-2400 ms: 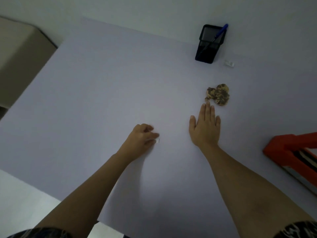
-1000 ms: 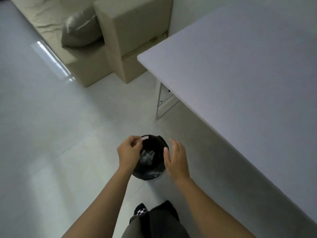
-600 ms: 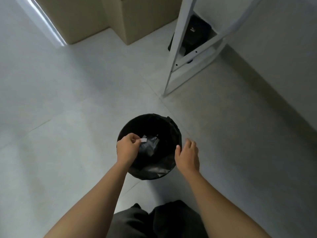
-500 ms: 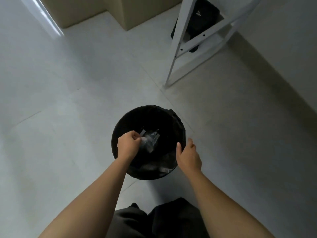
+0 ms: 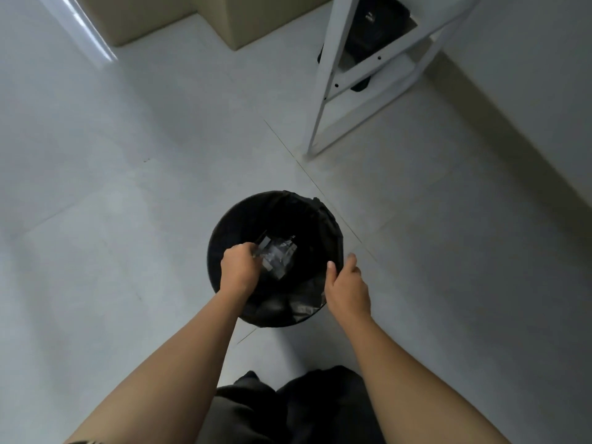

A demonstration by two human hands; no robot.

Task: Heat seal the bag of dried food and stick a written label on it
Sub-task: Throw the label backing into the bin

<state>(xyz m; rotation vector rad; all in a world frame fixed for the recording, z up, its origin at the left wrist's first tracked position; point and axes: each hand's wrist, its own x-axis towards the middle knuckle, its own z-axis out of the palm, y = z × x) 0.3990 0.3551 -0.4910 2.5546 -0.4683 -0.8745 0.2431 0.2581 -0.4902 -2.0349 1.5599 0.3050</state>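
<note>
Down at your feet, past your dark trousers [image 5: 288, 408], both arms reach over a black bin [image 5: 253, 209] standing on the pale floor [image 5: 128, 187]. Your left hand [image 5: 238, 267] is over the bin's mouth, and its grip is closed: the fingers are curled and seem to pinch a thin pale strip [image 5: 263, 242] that pokes out from the fingertips. Your right hand [image 5: 347, 290] is at the near right rim, fingers loose and holding nothing; I cannot tell whether the thumb touches the liner. The strip's long axis runs from your fingertips away from you and to the right, its free end pointing toward the far rim, above crumpled clear wrappers [image 5: 280, 256] lying in the bin. This looks like a tidy-up step, binning a scrap, probably backing from the label. Next, simply release the pinch so the strip drops inside, then turn back to the desk. The bag of dried food and its label are out of sight. Farther off stands a white frame [image 5: 326, 84].
</note>
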